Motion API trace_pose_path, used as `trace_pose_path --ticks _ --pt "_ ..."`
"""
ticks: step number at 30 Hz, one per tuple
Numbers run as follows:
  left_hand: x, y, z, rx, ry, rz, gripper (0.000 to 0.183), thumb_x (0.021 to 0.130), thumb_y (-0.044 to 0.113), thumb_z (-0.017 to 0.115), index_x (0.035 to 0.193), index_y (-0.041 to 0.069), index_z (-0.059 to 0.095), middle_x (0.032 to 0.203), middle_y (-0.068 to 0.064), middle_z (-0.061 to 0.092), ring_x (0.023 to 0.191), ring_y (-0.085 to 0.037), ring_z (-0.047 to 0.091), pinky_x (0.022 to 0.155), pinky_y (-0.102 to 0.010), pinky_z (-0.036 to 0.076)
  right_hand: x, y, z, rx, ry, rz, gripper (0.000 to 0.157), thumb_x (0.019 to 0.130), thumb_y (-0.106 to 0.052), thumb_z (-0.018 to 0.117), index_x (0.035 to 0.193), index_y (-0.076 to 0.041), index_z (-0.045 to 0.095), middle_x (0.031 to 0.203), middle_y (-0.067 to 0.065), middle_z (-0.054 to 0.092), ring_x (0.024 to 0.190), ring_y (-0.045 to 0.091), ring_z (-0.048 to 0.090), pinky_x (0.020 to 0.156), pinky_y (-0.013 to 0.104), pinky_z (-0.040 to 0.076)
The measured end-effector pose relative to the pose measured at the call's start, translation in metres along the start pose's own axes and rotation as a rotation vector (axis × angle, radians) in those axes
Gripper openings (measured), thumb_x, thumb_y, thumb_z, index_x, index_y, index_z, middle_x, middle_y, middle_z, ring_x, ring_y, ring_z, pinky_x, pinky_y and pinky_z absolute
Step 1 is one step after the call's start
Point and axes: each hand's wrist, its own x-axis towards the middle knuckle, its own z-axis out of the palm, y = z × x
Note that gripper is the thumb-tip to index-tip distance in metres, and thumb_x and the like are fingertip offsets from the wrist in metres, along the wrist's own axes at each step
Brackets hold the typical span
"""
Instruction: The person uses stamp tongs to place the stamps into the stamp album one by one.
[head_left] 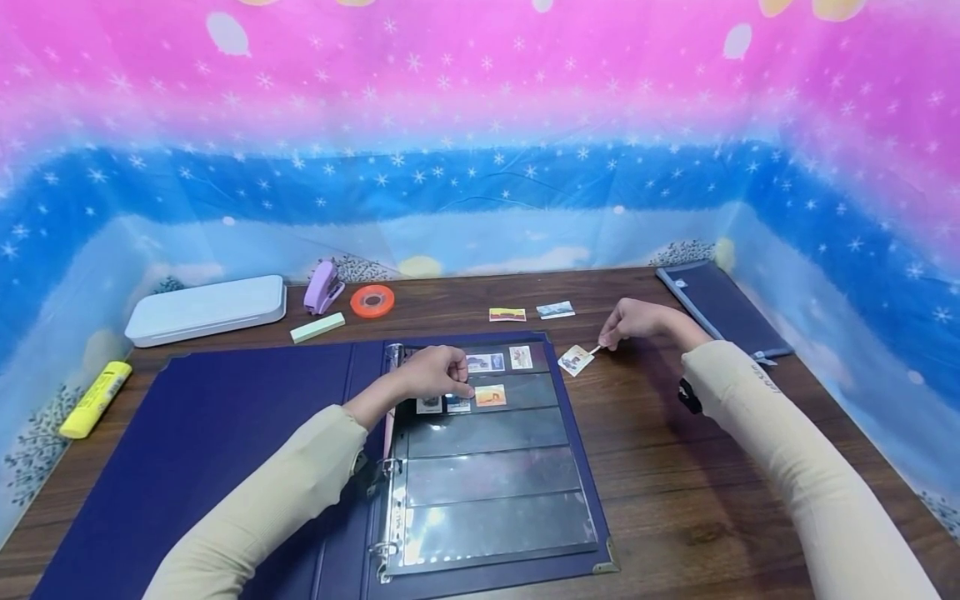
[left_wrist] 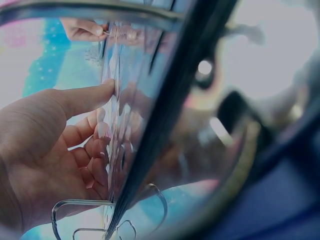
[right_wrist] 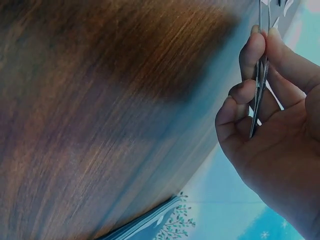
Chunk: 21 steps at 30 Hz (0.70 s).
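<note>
On the wood table (head_left: 675, 508), our blue book (head_left: 247, 408) lies spread, with its clear page (head_left: 487, 479) under our left hand (head_left: 435, 373). Those fingers curl, but we can't tell if they pinch. Our right hand (head_left: 637, 323) pinches tweezers (right_wrist: 257, 100), their tips at a stamp (head_left: 576, 361) just past the book's right edge. Squeezing too softly could drop it; bumping that edge could bend it. Rightward, the table gives us room.

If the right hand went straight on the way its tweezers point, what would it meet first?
Beyond the stamp at the tips of its tweezers, the right hand would probably meet the right edge of the album. Height is hard to judge, so it might pass above.
</note>
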Motion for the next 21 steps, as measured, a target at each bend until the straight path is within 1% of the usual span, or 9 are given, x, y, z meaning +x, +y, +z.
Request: trace_pose_path --ticks 4,8,12,14,17,20,21 --pt "0.001 -0.001 0.0 0.005 0.003 0.004 0.02 0.08 0.023 0.073 0.079 0.011 0.057 0.072 0.002 0.05 0.065 -0.013 0.045 0.064 -0.026 0.035 0.001 0.001 0.002 0.02 0.013 0.007 0.022 0.085 -0.014 0.065 0.098 0.003 0.071 0.08 0.006 0.073 0.075 0.003 0.06 0.083 0.03 0.048" --pt "0.002 -0.001 0.0 0.004 0.004 0.006 0.02 0.08 0.023 0.073 0.08 0.011 0.057 0.072 0.002 0.05 0.066 -0.013 0.045 0.065 -0.026 0.036 0.001 0.002 0.004 0.06 0.031 0.014 0.021 0.084 -0.011 0.065 0.097 0.004 0.071 0.082 0.007 0.073 0.075 0.005 0.06 0.082 0.031 0.049" --pt "0.001 -0.002 0.0 0.009 0.001 0.011 0.021 0.08 0.024 0.073 0.081 0.011 0.056 0.073 0.002 0.05 0.066 -0.013 0.045 0.065 -0.026 0.036 -0.001 0.0 0.003 0.081 0.052 0.007 0.019 0.084 -0.008 0.064 0.097 0.004 0.071 0.09 0.011 0.072 0.079 0.008 0.06 0.083 0.033 0.049" --pt "0.0 -0.002 -0.001 0.008 -0.001 0.012 0.02 0.08 0.023 0.073 0.081 0.011 0.056 0.073 0.002 0.05 0.066 -0.013 0.045 0.065 -0.026 0.036 -0.002 -0.001 0.001 0.062 0.067 -0.003 0.02 0.085 -0.009 0.063 0.098 0.002 0.072 0.094 0.013 0.072 0.083 0.01 0.062 0.083 0.034 0.049" --pt "-0.001 -0.002 -0.001 0.01 0.001 0.021 0.02 0.08 0.023 0.073 0.081 0.011 0.056 0.073 0.002 0.05 0.066 -0.013 0.045 0.065 -0.026 0.035 -0.006 -0.001 -0.005 0.04 0.094 -0.013 0.022 0.088 -0.013 0.061 0.102 0.001 0.071 0.099 0.016 0.071 0.09 0.018 0.065 0.086 0.039 0.049" --pt "-0.001 -0.002 0.0 0.016 0.008 0.032 0.02 0.08 0.023 0.072 0.08 0.011 0.056 0.073 0.002 0.049 0.066 -0.013 0.045 0.065 -0.027 0.035 -0.012 -0.004 -0.013 0.027 0.129 -0.015 0.025 0.09 -0.016 0.059 0.105 0.0 0.069 0.104 0.017 0.07 0.097 0.024 0.065 0.088 0.042 0.049" --pt "-0.001 -0.002 0.001 0.017 0.011 0.036 0.021 0.08 0.023 0.072 0.08 0.012 0.056 0.073 0.002 0.049 0.066 -0.013 0.045 0.066 -0.027 0.035 -0.014 -0.005 -0.016 0.023 0.141 -0.021 0.026 0.091 -0.017 0.058 0.106 0.0 0.069 0.105 0.018 0.069 0.097 0.025 0.065 0.087 0.042 0.049"
